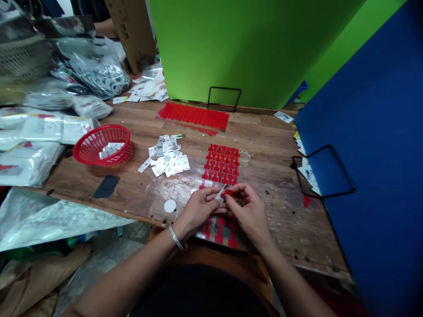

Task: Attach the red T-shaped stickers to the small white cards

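My left hand (pixel 201 206) holds a small white card (pixel 220 197) between thumb and fingers, near the table's front edge. Against the card, the fingertips of my right hand (pixel 248 209) pinch a small red piece (pixel 226 193). Just beyond both hands lies a clear sheet bearing rows of red T-shaped pieces (pixel 222 164); more red shapes show partly beneath the hands. A loose pile of white cards (pixel 168 156) is to the left of those rows. Between the pile and my left wrist sits a white disc (pixel 169 206).
A red basket (pixel 102 144) with some white cards stands at the left. Red strips (pixel 194 116) lie before a green panel (pixel 231 48). A blue panel (pixel 373 154) with a black wire stand (pixel 322 171) bounds the right. Plastic-bagged packets (pixel 49 125) crowd the far left.
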Tool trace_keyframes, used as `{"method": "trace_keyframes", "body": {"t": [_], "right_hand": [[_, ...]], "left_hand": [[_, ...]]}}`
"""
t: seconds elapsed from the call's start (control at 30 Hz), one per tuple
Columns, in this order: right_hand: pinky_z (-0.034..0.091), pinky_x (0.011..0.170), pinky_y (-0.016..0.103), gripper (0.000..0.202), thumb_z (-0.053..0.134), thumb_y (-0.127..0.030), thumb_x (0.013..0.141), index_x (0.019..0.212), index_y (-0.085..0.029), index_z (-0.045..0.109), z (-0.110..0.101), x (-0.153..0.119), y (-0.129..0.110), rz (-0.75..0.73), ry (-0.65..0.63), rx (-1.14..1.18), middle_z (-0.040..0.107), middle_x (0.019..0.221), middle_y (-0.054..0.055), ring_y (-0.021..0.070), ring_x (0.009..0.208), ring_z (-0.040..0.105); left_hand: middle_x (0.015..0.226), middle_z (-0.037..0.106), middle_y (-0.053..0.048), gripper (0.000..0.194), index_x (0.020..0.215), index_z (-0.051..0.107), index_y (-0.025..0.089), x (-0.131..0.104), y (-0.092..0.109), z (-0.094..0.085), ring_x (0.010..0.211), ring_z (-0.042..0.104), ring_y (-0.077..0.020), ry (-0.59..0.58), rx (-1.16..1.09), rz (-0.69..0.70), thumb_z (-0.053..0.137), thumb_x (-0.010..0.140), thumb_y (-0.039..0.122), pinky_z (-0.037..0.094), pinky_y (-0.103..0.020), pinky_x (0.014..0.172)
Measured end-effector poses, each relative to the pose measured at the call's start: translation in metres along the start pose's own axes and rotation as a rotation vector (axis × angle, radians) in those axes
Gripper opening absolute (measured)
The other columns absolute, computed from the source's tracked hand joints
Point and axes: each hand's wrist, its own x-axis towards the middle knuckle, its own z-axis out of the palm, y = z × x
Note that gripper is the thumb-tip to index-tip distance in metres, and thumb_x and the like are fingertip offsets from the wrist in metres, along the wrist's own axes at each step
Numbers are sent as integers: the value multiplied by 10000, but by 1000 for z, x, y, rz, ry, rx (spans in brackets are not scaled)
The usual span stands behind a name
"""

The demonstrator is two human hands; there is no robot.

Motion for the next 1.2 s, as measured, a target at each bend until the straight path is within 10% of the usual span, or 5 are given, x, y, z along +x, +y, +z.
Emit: {"method": "trace_keyframes", "body": {"t": [1.2], "right_hand": [[480, 635, 295, 48, 555, -238, 823, 805, -204, 584, 0, -7, -5, -350, 142, -360, 542, 1007, 84, 187, 856, 565]], "left_hand": [[667, 691, -32, 337, 884, 622, 104, -4, -1, 7, 602, 669, -156, 100, 32, 108, 768, 651, 299, 549, -268, 638]]}}
